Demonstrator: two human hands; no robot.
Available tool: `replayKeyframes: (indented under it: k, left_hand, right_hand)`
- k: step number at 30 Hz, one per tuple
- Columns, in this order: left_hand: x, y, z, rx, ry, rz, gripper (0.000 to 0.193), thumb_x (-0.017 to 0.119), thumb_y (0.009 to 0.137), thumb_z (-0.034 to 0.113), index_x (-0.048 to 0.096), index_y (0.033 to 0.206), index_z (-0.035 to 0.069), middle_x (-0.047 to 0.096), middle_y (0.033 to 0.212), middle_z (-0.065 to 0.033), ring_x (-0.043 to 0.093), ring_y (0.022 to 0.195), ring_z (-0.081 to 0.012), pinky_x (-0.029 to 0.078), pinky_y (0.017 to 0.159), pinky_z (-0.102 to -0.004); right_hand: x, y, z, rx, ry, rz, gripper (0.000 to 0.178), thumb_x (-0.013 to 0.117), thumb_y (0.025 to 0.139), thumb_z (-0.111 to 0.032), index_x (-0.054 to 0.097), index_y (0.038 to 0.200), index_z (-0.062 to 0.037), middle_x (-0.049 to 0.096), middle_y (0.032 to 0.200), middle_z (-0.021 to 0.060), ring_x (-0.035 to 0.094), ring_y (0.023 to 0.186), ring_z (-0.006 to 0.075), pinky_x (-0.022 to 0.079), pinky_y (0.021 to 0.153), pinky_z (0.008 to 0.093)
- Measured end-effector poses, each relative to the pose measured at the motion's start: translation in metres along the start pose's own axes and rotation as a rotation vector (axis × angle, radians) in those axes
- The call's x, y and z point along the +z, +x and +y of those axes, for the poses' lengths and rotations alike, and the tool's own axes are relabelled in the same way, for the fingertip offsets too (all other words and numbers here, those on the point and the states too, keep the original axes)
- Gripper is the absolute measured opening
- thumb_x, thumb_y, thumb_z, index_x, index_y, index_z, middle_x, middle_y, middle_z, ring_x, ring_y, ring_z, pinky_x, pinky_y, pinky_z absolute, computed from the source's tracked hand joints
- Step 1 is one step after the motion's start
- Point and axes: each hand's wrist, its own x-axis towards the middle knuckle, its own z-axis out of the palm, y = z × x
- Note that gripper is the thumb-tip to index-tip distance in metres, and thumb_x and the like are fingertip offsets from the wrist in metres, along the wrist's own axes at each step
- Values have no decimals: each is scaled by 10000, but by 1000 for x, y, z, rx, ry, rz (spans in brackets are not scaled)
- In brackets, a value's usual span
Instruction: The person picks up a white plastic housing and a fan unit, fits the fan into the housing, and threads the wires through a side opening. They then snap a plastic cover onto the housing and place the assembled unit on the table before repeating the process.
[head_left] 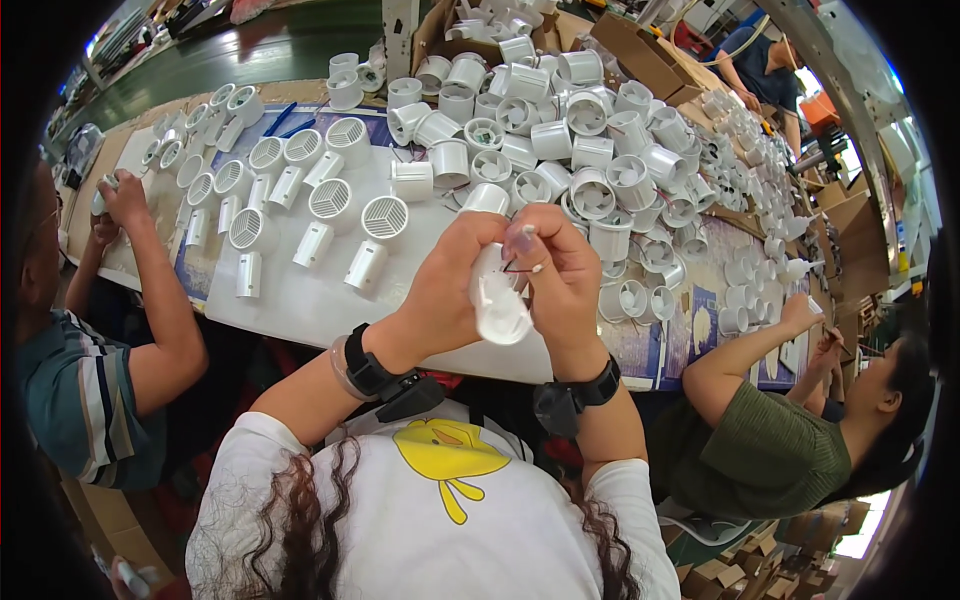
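Observation:
Close in front of me, both my hands meet around a white plastic housing (pixel 503 315) with a hollow, open side. My left hand (pixel 445 285) grips it from the left, fingers wrapped behind it. My right hand (pixel 563 275) closes around its upper right side, thumb and fingertips pressed together near the top. A thin dark and red wire (pixel 518 268) with a small white end sticks out by the right thumb. My fingers hide the upper part of the housing.
White fan units with slatted round grilles (pixel 330 200) stand in rows at the left. A large heap of white cylindrical fan housings (pixel 590 150) covers the table beyond my hands. Blue pens (pixel 280 120) lie farther back. Co-workers sit at left (pixel 90 380) and right (pixel 770 440).

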Motion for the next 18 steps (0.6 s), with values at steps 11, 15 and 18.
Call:
replayKeyframes:
  k: [11, 15, 18]
  left_hand:
    - [-10, -6, 2, -133, -50, -51, 637, 760, 675, 52, 414, 1210, 74, 525, 1097, -84, 548, 970, -180, 454, 849, -295]
    - [-7, -6, 5, -168, -60, -84, 636, 759, 674, 57, 411, 1206, 73, 525, 1093, -80, 548, 971, -178, 455, 844, -288]
    - [-6, -6, 5, -155, -44, -88, 642, 760, 668, 56, 411, 1206, 74, 526, 1096, -79, 550, 971, -180, 456, 843, -283]
  right_hand:
    - [-29, 17, -15, -62, -204, -126, 170, 610, 867, -24, 606, 1037, -19, 570, 1031, 59, 544, 992, 152, 415, 883, 267]
    - [-34, 15, -20, -308, -490, -228, 173, 655, 807, -7, 632, 976, -35, 555, 1069, 73, 543, 1018, 183, 414, 900, 282]
    - [-27, 17, -20, -341, -657, -261, 152, 680, 772, -3, 645, 916, -39, 551, 1075, 81, 540, 1017, 199, 414, 905, 295]
